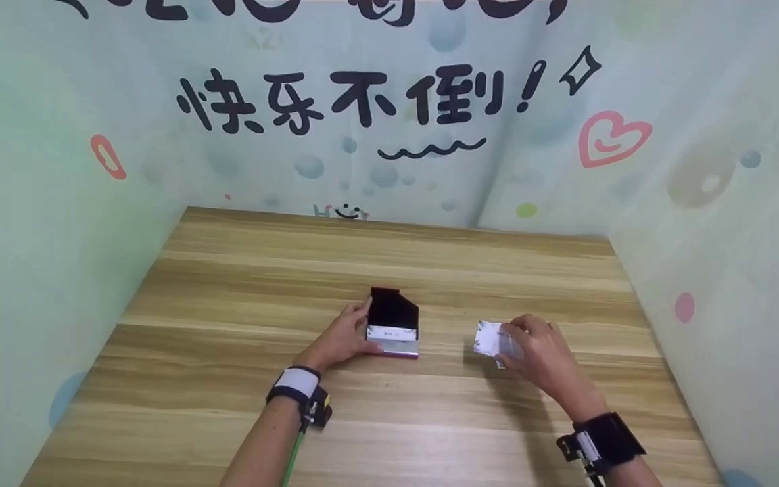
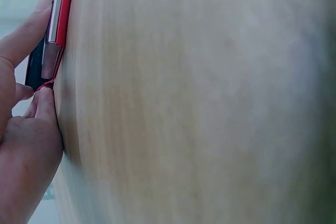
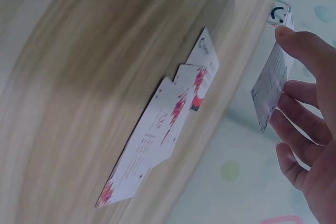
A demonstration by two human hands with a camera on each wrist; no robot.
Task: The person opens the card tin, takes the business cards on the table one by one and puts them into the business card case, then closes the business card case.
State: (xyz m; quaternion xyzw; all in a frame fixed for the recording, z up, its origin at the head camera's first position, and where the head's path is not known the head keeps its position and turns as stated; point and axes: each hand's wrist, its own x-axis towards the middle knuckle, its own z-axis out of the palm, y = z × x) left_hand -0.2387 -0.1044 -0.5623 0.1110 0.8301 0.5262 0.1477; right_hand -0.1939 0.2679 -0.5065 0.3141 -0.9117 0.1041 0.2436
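A business card case (image 1: 393,314) with a black-lined lid, a silvery front and red edges lies opened on the table. A white card shows inside it. My left hand (image 1: 345,335) grips the case by its left side, thumb at the front edge and fingers toward the lid. In the left wrist view the thumb and fingers hold the red-edged case (image 2: 59,30) at its end. To the right, my right hand (image 1: 538,348) pinches a white business card (image 3: 273,72) between thumb and fingers, tilted above the table.
Several overlapping white cards (image 3: 152,140) with red floral print lie on the wooden table (image 1: 261,270) below my right hand. A printed backdrop (image 1: 389,182) with dark lettering stands behind the table and along both sides.
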